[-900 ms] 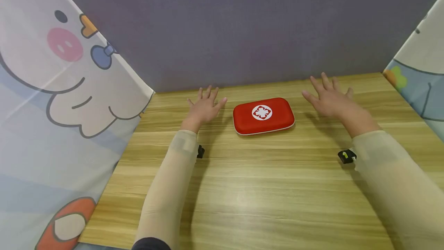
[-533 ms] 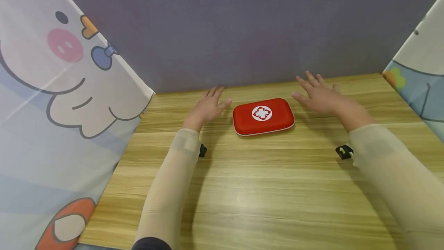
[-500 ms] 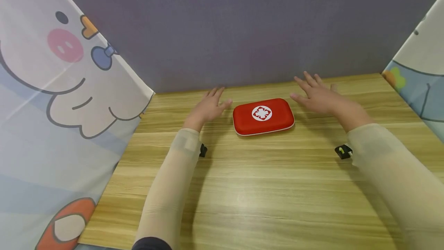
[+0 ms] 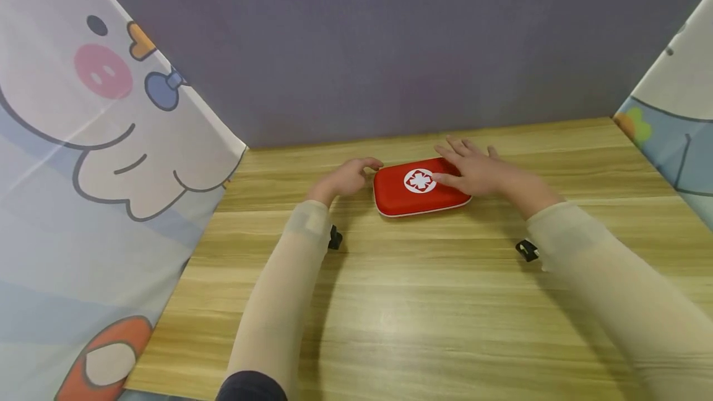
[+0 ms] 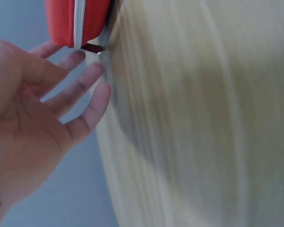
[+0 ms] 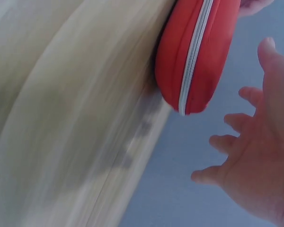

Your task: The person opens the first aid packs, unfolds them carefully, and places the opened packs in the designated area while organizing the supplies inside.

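A red zippered first-aid case (image 4: 397, 195) with a white round emblem lies flat on the wooden table. At its left end is my left hand (image 4: 346, 178), fingers loosely bent and fingertips by the far left corner. The left wrist view shows the case's white zipper (image 5: 79, 21) and a small dark zipper pull (image 5: 92, 48) close to those fingers. My right hand (image 4: 478, 173) spreads over the right end of the case, covering part of it from the head view. In the right wrist view its fingers are apart and hover above the rounded end.
The wood-grain table (image 4: 423, 308) meets a grey upright panel (image 4: 390, 48) just behind the case. Cartoon-print cloth (image 4: 139, 166) hangs along the left side, and more printed cloth (image 4: 676, 104) is at the right. A small black wrist device (image 4: 527, 250) hangs under the right sleeve.
Both hands have come inward toward the case. My left hand's fingers have bent by its left end, and my right hand has moved left over its right part. The case stays put.
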`<state>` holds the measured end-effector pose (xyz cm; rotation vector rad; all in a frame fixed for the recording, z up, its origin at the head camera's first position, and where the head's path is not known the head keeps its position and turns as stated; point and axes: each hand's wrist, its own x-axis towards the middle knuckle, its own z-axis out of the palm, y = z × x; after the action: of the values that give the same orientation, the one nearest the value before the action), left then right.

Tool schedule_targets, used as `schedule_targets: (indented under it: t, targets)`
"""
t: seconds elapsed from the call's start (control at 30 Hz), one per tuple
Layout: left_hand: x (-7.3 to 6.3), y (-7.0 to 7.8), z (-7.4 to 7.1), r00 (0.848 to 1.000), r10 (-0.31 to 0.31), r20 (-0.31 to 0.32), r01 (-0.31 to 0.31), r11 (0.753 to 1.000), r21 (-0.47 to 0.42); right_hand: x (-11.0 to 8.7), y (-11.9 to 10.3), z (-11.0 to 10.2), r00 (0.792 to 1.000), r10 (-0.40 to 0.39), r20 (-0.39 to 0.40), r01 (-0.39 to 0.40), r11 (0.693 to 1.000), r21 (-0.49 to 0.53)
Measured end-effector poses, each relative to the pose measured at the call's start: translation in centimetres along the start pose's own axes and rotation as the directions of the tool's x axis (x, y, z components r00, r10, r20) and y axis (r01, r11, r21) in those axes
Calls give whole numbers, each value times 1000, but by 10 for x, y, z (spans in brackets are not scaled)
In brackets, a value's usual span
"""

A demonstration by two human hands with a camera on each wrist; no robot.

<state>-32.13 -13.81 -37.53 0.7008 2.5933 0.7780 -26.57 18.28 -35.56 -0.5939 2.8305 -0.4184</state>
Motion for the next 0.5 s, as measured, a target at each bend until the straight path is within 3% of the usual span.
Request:
schedule_targets:
  t: [0.17, 0.33, 0.5]
  targets:
    - [5, -1, 7, 1000, -7, 21, 9, 995, -104, 5, -5, 6, 998, -62, 18, 62, 998, 2]
    - [5, 2, 8, 1000, -22, 18, 24, 996, -91, 7, -7, 14, 995, -83, 53, 83, 997, 5]
    - [6, 2, 8, 998, -12, 62, 18, 996, -84, 3, -8, 18, 994, -97, 49, 99, 994, -36]
